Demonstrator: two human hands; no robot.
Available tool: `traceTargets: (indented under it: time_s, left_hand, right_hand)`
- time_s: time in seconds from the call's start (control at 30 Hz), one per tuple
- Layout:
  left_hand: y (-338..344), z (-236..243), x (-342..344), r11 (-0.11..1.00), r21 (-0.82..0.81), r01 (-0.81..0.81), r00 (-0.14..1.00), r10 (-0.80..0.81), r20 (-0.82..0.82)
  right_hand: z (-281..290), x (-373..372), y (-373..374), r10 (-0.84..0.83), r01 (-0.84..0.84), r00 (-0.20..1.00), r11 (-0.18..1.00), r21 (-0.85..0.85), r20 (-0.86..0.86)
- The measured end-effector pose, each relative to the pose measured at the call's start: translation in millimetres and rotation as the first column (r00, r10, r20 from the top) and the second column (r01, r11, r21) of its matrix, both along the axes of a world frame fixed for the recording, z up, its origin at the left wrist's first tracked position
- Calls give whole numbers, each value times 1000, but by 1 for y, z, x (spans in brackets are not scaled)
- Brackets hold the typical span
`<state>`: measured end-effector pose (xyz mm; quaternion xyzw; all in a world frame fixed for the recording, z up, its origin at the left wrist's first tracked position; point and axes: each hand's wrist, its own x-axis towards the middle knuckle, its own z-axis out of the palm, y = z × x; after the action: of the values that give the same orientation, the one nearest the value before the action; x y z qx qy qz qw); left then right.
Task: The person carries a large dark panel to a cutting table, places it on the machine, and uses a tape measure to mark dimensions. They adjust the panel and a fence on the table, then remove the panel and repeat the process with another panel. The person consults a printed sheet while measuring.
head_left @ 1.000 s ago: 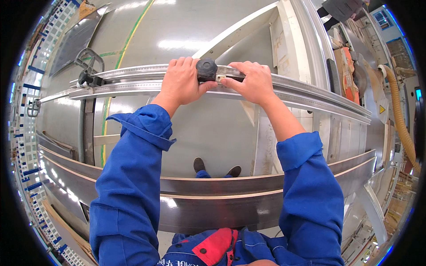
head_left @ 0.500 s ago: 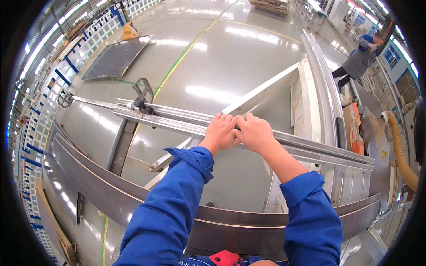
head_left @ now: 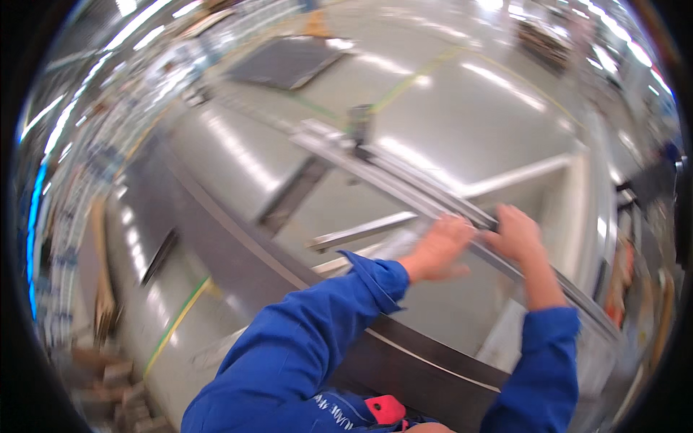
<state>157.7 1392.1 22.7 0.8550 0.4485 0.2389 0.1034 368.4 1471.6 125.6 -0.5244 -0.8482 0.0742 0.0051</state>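
Note:
A long silvery metal rail (head_left: 397,185) with lengthwise grooves runs slantwise from the upper middle to the lower right. My left hand (head_left: 439,251) lies over its near edge, fingers stretched out and thumb apart. Just to the right, my right hand (head_left: 521,237) is curled over the rail, its thumb towards the left hand. Motion blur softens the fingertips of both. A dark stop with an upright handle (head_left: 359,128) sits on the rail's far left part. Beneath the rail, a pale support frame (head_left: 523,177) stands above the floor.
Long dark panels (head_left: 238,242) curve across the view between my body and the rail. A dark sheet (head_left: 285,63) lies on the floor at the far left. Wood pieces (head_left: 108,390) are stacked at lower left. Another person (head_left: 653,177) stands at the right edge, blurred.
The view has swung left and tilted, so the rail slants more steeply and sits further right. My hands, formerly together on the rail, are now apart; the left hand's fingers have loosened.

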Motion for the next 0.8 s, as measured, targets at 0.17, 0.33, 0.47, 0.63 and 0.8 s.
traceTargets:
  time_s: [0.17,0.33,0.47,0.63,0.8]
  left_hand:
    - [-158,45,-70,888,-399,229,966,-258,-19]
    - [-235,78,-146,829,-527,186,921,-334,-201]
    - [-233,87,-174,882,-415,222,880,-365,-304]
    - [-224,100,-157,865,-463,194,725,-444,-526]
    - [-233,98,-162,849,-520,95,784,-385,-486]
  right_hand:
    - [-8,-3,5,-181,184,980,982,-33,83]
    - [-51,-6,4,-427,429,903,899,86,-41]
    - [-65,-13,-9,-359,362,932,929,-78,51]
    - [-44,-19,-34,-531,534,783,841,-86,-323]
    - [-52,31,-196,6,18,971,995,96,-239]
